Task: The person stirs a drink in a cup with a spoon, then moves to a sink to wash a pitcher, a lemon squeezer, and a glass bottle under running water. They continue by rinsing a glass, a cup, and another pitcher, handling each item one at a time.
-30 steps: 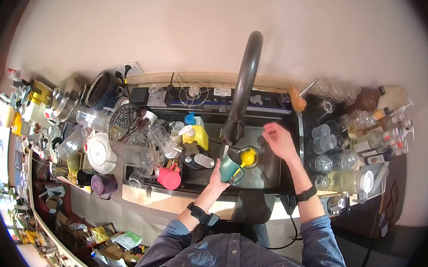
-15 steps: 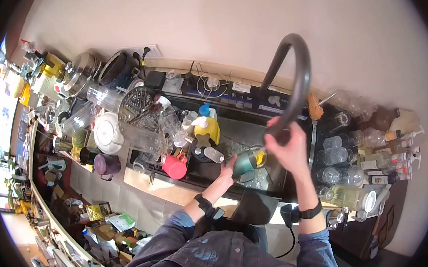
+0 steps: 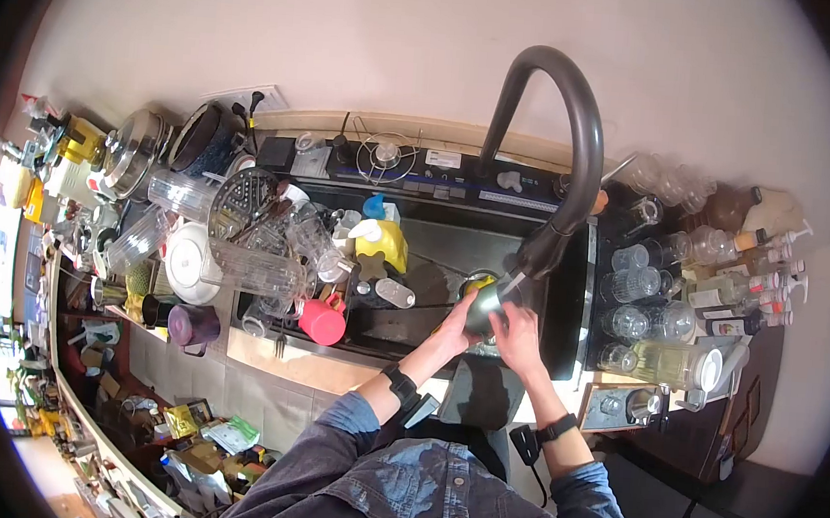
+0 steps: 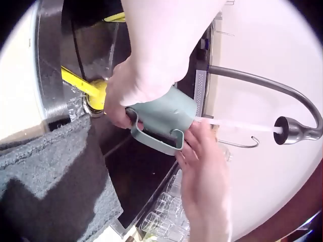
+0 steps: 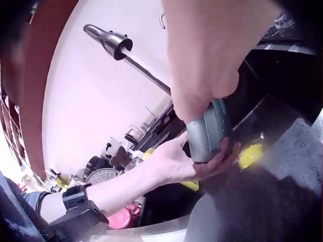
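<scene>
Nearby, yellow strainer (image 3: 477, 283), faucet (image 3: 565, 144), pink cup (image 3: 322, 321)

The sink (image 3: 566, 298) sits in the middle of the tabletop (image 3: 330, 373), with the tap (image 3: 564, 125) arching over it from the back wall side and its head (image 3: 535, 258) hanging above the basin's right part. Under that head both hands meet at a mug (image 3: 482, 307): the left hand (image 3: 453, 327) on its left, the right hand (image 3: 517, 338) just right of it and nearer the person. Left of the mug, inside the sink, stand a soap bottle (image 3: 378, 242) and a cup (image 3: 321, 320). Further left a heap of dishes (image 3: 243, 247) fills the rack. Right of the sink stand rows of glasses (image 3: 639, 294) and bottles (image 3: 751, 273). A cloth (image 3: 478, 393) hangs over the sink's front edge, below the hands
</scene>
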